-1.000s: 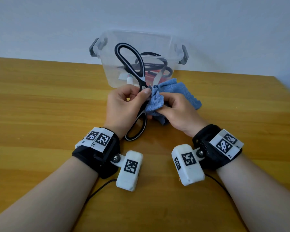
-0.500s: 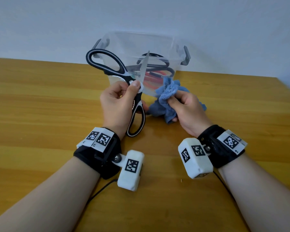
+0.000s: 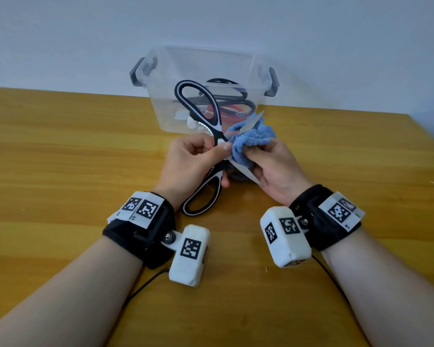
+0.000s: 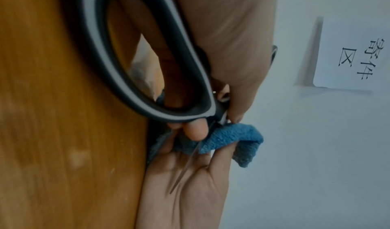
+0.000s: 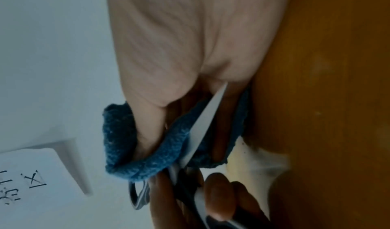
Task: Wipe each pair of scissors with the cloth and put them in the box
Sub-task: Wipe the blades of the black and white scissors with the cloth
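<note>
My left hand [image 3: 211,155] grips a pair of black-and-white scissors [image 3: 218,122] at the pivot, one handle loop up and one toward me. The blades stand wide apart. My right hand [image 3: 258,157] pinches a bunched blue cloth [image 3: 251,144] that sits between the blades, close to the pivot. In the left wrist view a blade [image 4: 185,169] lies across the right palm beside the cloth [image 4: 232,136]. The right wrist view shows the cloth [image 5: 147,164] folded round a blade [image 5: 209,117]. Just behind the hands stands the clear box [image 3: 161,71], with other scissors [image 3: 231,101] inside.
Everything is on a wooden table [image 3: 60,159] against a pale wall. The box has grey handles [image 3: 135,73] on both sides. The table's right edge [image 3: 429,136] runs close by at the far right. A cable [image 3: 145,284] trails from my left wrist camera.
The left hand has turned the scissors so the upper handle points up instead of left. The right hand has brought the cloth back between the blades.
</note>
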{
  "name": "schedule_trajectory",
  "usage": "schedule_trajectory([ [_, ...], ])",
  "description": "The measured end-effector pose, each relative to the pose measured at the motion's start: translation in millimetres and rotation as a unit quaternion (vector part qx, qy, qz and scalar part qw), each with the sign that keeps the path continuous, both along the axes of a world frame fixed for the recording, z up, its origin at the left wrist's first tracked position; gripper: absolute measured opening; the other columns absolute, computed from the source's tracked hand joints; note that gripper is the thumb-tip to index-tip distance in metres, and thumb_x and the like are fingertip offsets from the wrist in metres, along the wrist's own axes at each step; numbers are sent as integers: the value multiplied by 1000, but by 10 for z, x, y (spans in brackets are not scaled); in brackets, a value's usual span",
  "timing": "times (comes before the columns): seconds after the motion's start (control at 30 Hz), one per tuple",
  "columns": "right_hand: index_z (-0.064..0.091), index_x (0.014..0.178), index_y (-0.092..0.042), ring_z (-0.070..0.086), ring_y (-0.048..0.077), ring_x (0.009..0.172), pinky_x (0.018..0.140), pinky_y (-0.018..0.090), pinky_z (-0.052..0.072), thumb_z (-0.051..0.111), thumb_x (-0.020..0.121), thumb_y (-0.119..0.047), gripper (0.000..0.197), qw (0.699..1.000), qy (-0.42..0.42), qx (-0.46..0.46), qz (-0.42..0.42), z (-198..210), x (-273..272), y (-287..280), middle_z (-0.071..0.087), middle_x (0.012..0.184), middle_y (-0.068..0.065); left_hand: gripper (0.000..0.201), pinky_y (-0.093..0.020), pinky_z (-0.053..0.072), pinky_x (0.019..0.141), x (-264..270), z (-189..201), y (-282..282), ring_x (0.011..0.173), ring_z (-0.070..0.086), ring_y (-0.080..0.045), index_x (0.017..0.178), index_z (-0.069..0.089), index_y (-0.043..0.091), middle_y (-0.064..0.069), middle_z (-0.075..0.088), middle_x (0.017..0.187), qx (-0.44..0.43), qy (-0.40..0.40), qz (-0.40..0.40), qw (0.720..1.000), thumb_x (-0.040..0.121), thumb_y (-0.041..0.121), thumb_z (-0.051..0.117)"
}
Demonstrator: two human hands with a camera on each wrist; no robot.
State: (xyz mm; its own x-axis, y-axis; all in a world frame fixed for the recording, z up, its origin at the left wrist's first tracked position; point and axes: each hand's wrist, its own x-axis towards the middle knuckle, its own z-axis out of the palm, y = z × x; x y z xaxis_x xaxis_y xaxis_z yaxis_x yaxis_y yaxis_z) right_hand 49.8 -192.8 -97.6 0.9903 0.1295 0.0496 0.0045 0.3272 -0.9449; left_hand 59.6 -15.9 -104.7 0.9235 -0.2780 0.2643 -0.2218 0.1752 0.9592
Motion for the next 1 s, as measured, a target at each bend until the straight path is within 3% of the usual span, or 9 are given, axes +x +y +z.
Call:
schedule_trajectory([
  [0.13, 70, 98, -3, 74, 16, 83, 75, 27, 60, 63, 85, -14, 18, 999, 10, -41, 17, 4, -19, 10, 78, 87, 5, 39, -33, 50, 50, -2, 1, 3, 46, 65, -30, 66, 44, 7, -12, 62, 59, 32, 2, 14, 999, 98, 10, 66],
  [0.23, 71, 101, 0, 71, 25, 82, 74, 38, 61, 58, 96, -10, 16, 998, 17, -56, -12, 3, 0, 36, 75, 92, 13, 37, -31, 52, 54, -38, 24, 14, 50, 67, -26, 76, 57, -9, -16, 69, 62, 76, -5, 3, 997, 102, 17, 61],
  [0.3, 69, 105, 3, 67, 34, 77, 67, 45, 58, 56, 100, -7, 18, 997, 23, -59, -41, 12, 5, 63, 70, 95, 23, 42, -28, 51, 48, -48, 36, 19, 49, 67, -23, 84, 58, -18, -18, 69, 61, 103, 8, -2, 995, 103, 20, 61],
  [0.47, 75, 92, -3, 66, 37, 74, 73, 58, 55, 59, 100, -9, 18, 992, 27, -46, -114, -10, -12, 115, 71, 87, 22, 36, -26, 46, 43, -43, 69, -15, 47, 66, -23, 75, 54, -7, -14, 66, 57, 110, 43, 6, 993, 98, 16, 67],
  [0.57, 77, 89, -7, 71, 30, 78, 71, 45, 60, 59, 100, -6, 21, 989, 36, 7, -146, -1, -3, 113, 75, 87, 16, 33, -26, 46, 44, -46, 70, -29, 48, 65, -24, 69, 57, 6, -12, 66, 55, 112, 41, 12, 993, 98, 16, 67],
  [0.67, 74, 98, -4, 70, 28, 79, 69, 42, 60, 58, 100, -9, 16, 985, 48, 50, -157, 15, 6, 96, 74, 92, 17, 31, -32, 47, 49, -36, 54, -24, 50, 66, -29, 71, 58, 5, -14, 66, 57, 111, 42, 4, 993, 98, 16, 68],
  [0.8, 65, 90, -4, 60, 21, 61, 55, 33, 50, 59, 101, -12, 15, 960, 63, 159, -224, 59, 78, -87, 65, 75, 11, 40, -34, 42, 51, -20, 29, 0, 43, 62, -32, 62, 49, 7, -16, 50, 56, 84, 47, -5, 995, 95, 8, 71],
  [0.9, 65, 103, -1, 65, 23, 72, 56, 30, 53, 60, 101, -19, 18, 951, 64, 203, -226, 55, 128, -207, 68, 89, 15, 45, -35, 43, 51, -18, 33, -1, 41, 60, -32, 61, 40, 3, -24, 39, 60, 46, 41, 9, 998, 95, 6, 70],
  [1.0, 56, 131, 9, 72, 30, 95, 73, 36, 61, 64, 95, -30, 53, 979, 57, 154, -120, 19, 106, -143, 70, 115, 21, 46, -49, 44, 50, -12, 39, -6, 41, 60, -32, 64, 36, -3, -30, 34, 60, 18, 25, 32, 999, 96, 4, 68],
])
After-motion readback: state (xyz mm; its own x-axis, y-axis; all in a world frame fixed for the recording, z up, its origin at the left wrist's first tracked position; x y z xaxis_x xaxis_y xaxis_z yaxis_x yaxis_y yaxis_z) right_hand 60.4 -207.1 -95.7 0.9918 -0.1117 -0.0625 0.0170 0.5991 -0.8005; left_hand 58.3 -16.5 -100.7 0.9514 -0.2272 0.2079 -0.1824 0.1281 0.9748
